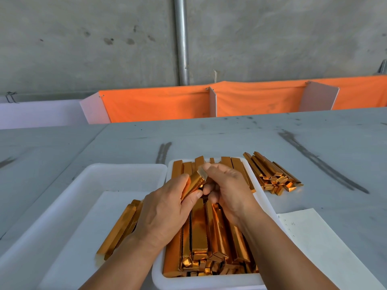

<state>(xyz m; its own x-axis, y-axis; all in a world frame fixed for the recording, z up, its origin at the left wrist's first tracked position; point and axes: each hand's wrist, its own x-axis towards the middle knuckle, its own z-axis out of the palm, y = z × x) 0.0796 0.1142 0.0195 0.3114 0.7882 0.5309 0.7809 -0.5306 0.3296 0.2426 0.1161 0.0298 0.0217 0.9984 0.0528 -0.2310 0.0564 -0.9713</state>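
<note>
A grey table (230, 139), scuffed with dark streaks, runs back to a strip of orange cloth (159, 105) strung between three white upright panels (212, 103). Behind the cloth stands a stained concrete wall (83, 49) with one metal pipe (182, 49) running down it. Two white plastic trays sit side by side at the near edge. The full tray (209, 282) is packed with long, narrow gold foil boxes (217, 233) lying lengthwise, too many and too overlapped to count. Just left of the full tray, touching it, is the second tray (104, 170), lined with one white sheet (83, 237) and holding a small stack of gold boxes (121, 225) against its right wall, about three, though the forearm hides part of them. Beyond the full tray's far right corner a loose pile of flattened gold boxes (272, 174) lies on the table, its number unclear. To the right of the full tray lies one sheet of paper (314, 237) with faint handwriting. Above the middle of the full tray, the left hand (165, 212) is wrapped around a single gold box (193, 183), thumb on top, with its far end tilted upward. The right hand (228, 189) meets it there, fingers curled and pinching the flap at that raised end.
</note>
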